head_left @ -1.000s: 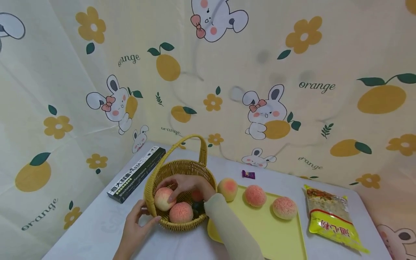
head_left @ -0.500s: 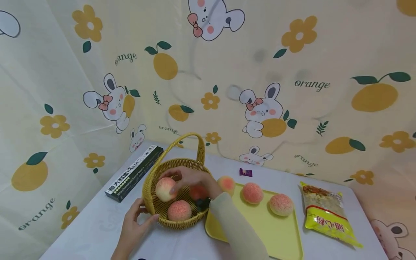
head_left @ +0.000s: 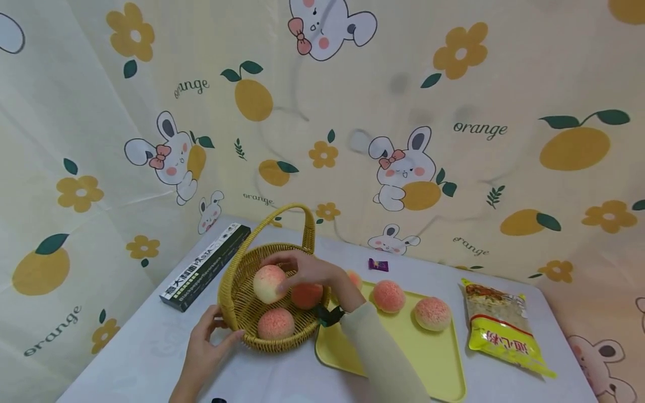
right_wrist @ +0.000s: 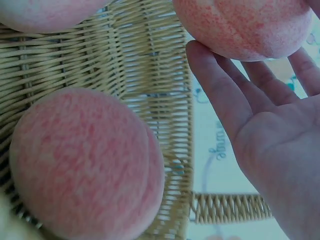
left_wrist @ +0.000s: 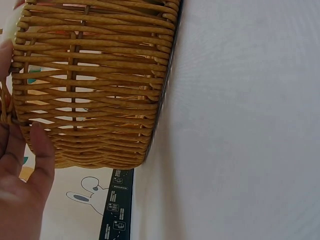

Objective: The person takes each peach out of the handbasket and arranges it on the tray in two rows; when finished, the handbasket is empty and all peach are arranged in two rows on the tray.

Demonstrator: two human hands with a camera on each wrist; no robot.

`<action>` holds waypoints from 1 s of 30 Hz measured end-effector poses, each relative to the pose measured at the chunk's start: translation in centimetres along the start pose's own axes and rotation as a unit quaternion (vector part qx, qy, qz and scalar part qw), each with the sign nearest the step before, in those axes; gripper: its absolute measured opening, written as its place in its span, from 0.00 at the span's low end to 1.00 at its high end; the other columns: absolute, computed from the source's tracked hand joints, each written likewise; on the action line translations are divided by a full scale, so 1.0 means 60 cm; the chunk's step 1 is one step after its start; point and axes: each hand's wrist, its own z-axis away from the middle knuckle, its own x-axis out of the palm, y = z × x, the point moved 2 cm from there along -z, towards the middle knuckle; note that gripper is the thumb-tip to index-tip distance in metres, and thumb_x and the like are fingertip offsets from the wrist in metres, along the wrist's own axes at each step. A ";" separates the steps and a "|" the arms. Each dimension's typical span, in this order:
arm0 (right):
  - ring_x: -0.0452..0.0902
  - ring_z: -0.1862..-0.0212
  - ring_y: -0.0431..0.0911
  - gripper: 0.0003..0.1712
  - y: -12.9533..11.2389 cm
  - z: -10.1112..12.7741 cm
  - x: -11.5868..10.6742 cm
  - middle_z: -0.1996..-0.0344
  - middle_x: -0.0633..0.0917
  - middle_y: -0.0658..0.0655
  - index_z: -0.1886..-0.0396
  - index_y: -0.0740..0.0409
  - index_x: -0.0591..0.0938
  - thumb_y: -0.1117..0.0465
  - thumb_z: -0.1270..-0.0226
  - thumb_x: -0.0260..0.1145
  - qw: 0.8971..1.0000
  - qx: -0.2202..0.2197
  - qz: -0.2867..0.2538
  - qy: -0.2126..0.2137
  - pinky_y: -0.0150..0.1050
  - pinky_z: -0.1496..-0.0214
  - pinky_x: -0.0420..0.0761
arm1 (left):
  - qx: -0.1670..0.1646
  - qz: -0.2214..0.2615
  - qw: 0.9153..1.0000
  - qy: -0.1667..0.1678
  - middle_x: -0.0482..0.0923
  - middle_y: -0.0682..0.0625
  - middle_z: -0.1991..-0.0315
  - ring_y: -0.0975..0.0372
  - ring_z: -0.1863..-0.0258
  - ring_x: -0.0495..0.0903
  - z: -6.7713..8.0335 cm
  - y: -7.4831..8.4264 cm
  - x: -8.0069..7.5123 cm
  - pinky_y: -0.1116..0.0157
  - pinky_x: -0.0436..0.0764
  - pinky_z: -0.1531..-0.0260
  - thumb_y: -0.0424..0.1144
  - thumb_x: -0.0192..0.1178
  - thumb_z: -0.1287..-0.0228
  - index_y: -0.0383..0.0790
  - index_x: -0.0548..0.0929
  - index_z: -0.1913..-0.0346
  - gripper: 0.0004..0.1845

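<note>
Since a second ago our right hand point(head_left: 307, 271) has lifted the pale peach point(head_left: 269, 284) up off the basket floor, fingers curled over it, at centre frame above the wicker basket point(head_left: 237, 305). Our left hand point(head_left: 204, 341) grips the basket's near rim at lower left, steadying it on the surface point(head_left: 151, 358). Two more peaches point(head_left: 275, 323) lie inside; right of it, a yellow tray point(head_left: 428, 358) carries others.

You face a cream curtain point(head_left: 353, 112) printed with rabbits, oranges, yellow flowers and the word "orange"; it folds round the left side too. Below it stands a table point(head_left: 151, 352) under a white cloth, evenly lit.
</note>
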 end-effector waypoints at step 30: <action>0.75 0.40 0.53 0.35 0.006 0.229 -0.012 0.40 0.77 0.60 0.34 0.66 0.71 0.72 0.41 0.73 0.980 -0.014 -0.099 0.171 0.46 0.43 0.82 | -0.009 -0.001 1.000 -0.005 0.78 0.43 0.55 0.69 0.56 0.75 -0.002 0.009 0.000 0.77 0.78 0.56 0.22 0.75 0.52 0.33 0.77 0.47 0.28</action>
